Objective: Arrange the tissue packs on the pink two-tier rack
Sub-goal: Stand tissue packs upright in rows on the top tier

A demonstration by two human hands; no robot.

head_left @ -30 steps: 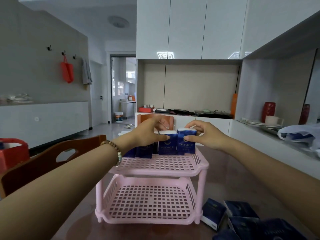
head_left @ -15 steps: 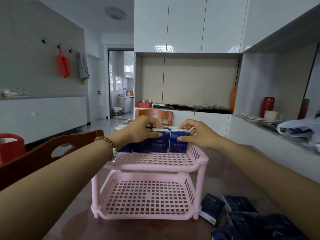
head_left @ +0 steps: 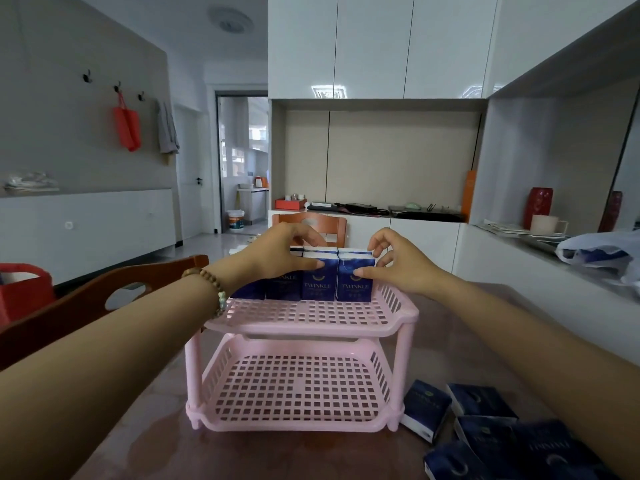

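Set the rightmost tissue pack down level with the neighbouring pack on the top tier; arched fingers of right hand above it.

The left hand and right hand each pinch dark blue tissue packs standing in a row on the upper tier of the pink perforated plastic two-tier rack. Loose packs lie on the brown bench beside it.

Pink plastic two-tier rack, square-grid perforated; dark blue upright tissue packs, gold lettering, white tops; glossy brown counter.
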